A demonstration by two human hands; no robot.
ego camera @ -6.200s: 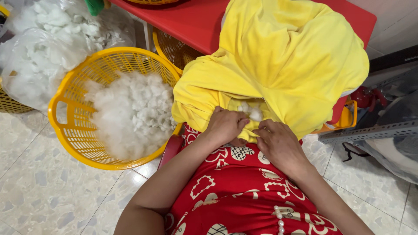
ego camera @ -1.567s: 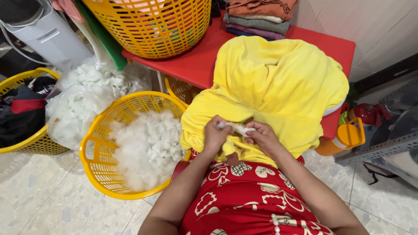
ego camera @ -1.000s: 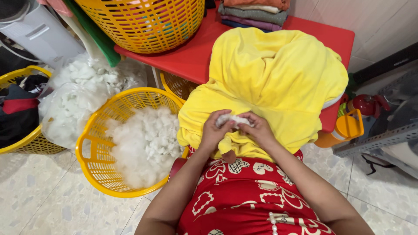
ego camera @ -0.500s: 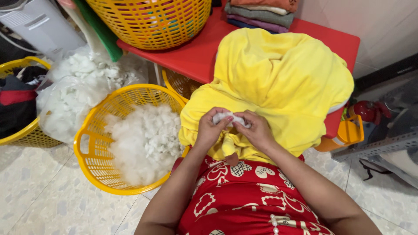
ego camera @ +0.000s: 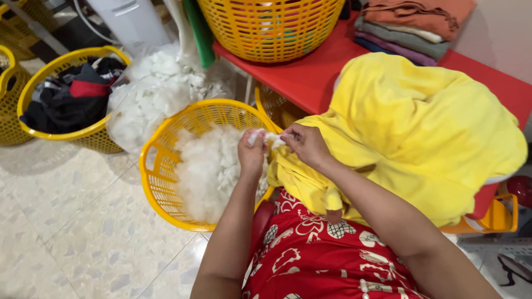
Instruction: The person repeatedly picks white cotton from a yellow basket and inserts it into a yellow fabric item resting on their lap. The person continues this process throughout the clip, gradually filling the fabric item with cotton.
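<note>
My left hand [ego camera: 252, 154] and my right hand [ego camera: 306, 145] both pinch one small tuft of white stuffing [ego camera: 262, 136] between them, held over the rim of a yellow basket [ego camera: 160, 166]. That basket is filled with loose white stuffing [ego camera: 213, 166]. A big yellow stuffed cloth shape [ego camera: 421, 133] rests on my lap and against the red table [ego camera: 310, 72], just right of my hands. My red patterned clothing [ego camera: 321, 260] shows below.
A clear bag of white stuffing [ego camera: 155, 88] lies behind the basket. A yellow basket of dark clothes [ego camera: 72, 94] stands at the left. On the red table sit another yellow basket [ego camera: 271, 27] and folded cloths [ego camera: 410, 27]. Pale floor tiles [ego camera: 72, 232] spread at lower left.
My hands have moved left, from the opening of the yellow cloth shape to over the basket's rim, still pinching the white tuft. The view has shifted left with them.
</note>
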